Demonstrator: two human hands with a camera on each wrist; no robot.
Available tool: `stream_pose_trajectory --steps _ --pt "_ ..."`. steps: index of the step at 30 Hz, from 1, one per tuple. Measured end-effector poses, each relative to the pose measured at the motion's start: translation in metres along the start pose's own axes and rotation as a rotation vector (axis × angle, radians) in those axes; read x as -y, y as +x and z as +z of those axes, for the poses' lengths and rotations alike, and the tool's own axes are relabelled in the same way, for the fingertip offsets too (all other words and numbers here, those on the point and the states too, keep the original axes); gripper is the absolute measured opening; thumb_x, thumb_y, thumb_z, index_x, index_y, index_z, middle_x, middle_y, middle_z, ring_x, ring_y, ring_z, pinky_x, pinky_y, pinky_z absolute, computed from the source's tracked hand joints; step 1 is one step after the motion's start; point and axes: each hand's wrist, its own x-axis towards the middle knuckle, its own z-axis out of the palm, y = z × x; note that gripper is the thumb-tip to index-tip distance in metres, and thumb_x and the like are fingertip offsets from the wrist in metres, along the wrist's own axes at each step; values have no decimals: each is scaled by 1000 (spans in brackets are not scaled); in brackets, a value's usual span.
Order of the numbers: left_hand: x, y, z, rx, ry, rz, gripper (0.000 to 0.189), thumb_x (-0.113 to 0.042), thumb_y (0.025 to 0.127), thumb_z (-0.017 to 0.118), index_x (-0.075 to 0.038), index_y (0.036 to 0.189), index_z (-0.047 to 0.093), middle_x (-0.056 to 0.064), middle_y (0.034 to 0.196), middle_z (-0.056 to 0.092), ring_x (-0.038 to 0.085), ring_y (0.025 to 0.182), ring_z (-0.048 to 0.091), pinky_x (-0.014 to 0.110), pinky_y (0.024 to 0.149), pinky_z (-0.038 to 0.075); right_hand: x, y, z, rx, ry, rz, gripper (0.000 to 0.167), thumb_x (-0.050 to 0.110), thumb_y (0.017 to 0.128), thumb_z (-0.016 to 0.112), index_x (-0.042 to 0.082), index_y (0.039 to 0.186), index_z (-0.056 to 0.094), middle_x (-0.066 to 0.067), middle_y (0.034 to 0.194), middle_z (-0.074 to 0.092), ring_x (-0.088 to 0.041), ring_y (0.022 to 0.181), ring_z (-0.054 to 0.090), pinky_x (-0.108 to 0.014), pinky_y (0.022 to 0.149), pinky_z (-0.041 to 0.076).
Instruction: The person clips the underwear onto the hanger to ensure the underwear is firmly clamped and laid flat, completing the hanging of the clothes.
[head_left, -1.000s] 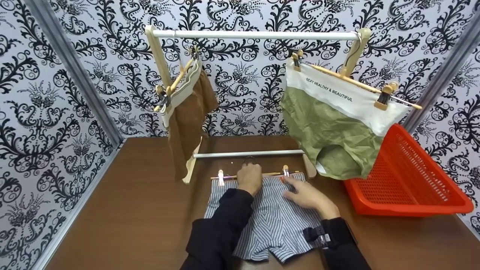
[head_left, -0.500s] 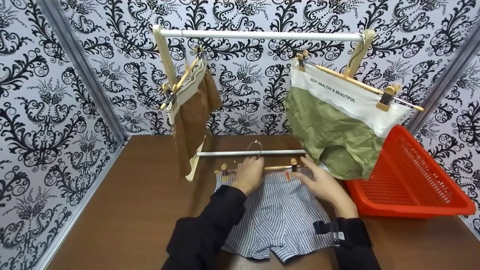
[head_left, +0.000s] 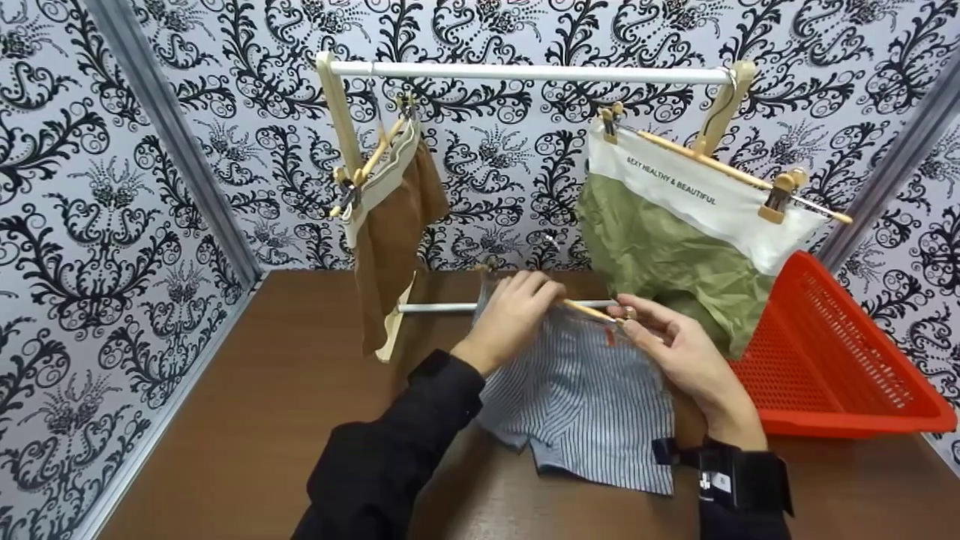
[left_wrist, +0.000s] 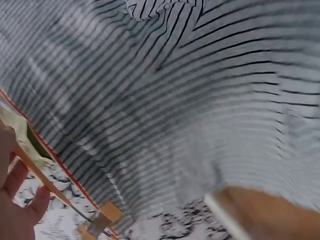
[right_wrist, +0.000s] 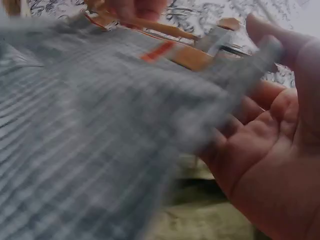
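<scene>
Blue-and-white striped shorts (head_left: 585, 390) hang tilted by their waistband from a wooden clip hanger (head_left: 589, 309), raised off the table at the waistband end. My left hand (head_left: 517, 311) grips the middle of the hanger bar, also seen with the fingers (left_wrist: 17, 180) in the left wrist view. Its metal hook (head_left: 551, 240) stands up behind. At the right-hand clip (right_wrist: 212, 42) is my right hand (head_left: 686, 349), thumb and fingers loosely bent on either side of the waistband corner. In the right wrist view the thumb (right_wrist: 280, 37) appears apart from the clip; blur hides any contact.
A wooden rack with a white top rod (head_left: 525, 71) stands behind. Brown shorts (head_left: 397, 232) hang at its left, green-and-white briefs (head_left: 667, 232) at its right. A red plastic basket (head_left: 847, 420) stands on the right of the brown table (head_left: 285, 420).
My left hand has lifted the hanger and shorts off the table and turned them, the left end farther back. My right hand has moved along with the right clip.
</scene>
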Motion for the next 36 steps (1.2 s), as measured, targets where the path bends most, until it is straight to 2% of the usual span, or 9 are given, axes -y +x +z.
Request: stream_pose_trajectory --steps 4,8,11,15,20,24,28,32,36 --pt "-1 15 -10 -19 -21 41 19 -2 97 59 -12 112 65 2 112 65 22 110 60 39 102 45 10 -3 7 81 36 -35 45 12 105 56 2 149 49 -17 132 63 -22 111 62 -25 93 49" --pt "-1 25 -15 -67 -61 49 23 2 94 59 -12 111 66 3 115 66 22 112 60 37 105 43 21 -4 16 121 190 -17 48 23 110 43 5 155 38 -14 144 57 -24 132 52 -27 108 40" --pt "1 28 -14 -96 -90 57 20 1 94 60 -12 109 67 3 114 67 22 110 61 33 102 45 29 -5 22 107 260 2 51 29 112 37 3 156 35 -15 149 52 -26 139 46 -29 112 35" --pt "3 26 -11 -109 -136 50 19 1 93 62 -10 108 68 4 113 67 22 110 60 30 104 44 37 -4 29 45 218 29 51 28 112 38 -1 154 36 -18 152 46 -27 139 44 -25 110 37" --pt "3 21 -4 -132 -261 -31 17 -3 96 64 -9 111 68 4 116 68 21 113 59 26 106 41 42 -4 38 -21 280 81 49 24 111 39 -1 153 38 -20 152 46 -30 135 47 -29 106 43" --pt "1 20 0 -210 -457 -173 15 -4 98 63 -5 112 69 6 115 71 18 109 65 26 100 47 43 -3 44 -63 469 114 48 25 111 39 2 153 38 -24 145 52 -41 128 54 -42 99 51" --pt "-4 20 0 -282 -643 -440 21 -4 101 59 -1 120 65 10 119 70 19 110 66 30 99 49 45 -2 47 -115 512 119 51 32 110 39 4 153 39 -24 146 51 -36 128 55 -38 101 50" --pt "-6 21 -2 -257 -775 -713 30 -11 106 52 2 132 60 15 130 65 22 119 61 32 104 46 47 -2 48 -152 515 110 53 34 110 41 3 153 38 -22 149 50 -31 132 53 -34 104 47" --pt "-7 28 -5 -210 -922 -873 38 -17 108 48 5 137 57 17 138 60 24 129 55 32 109 41 49 -3 51 -159 554 102 52 32 110 42 2 153 37 -22 149 49 -33 133 52 -38 104 47"
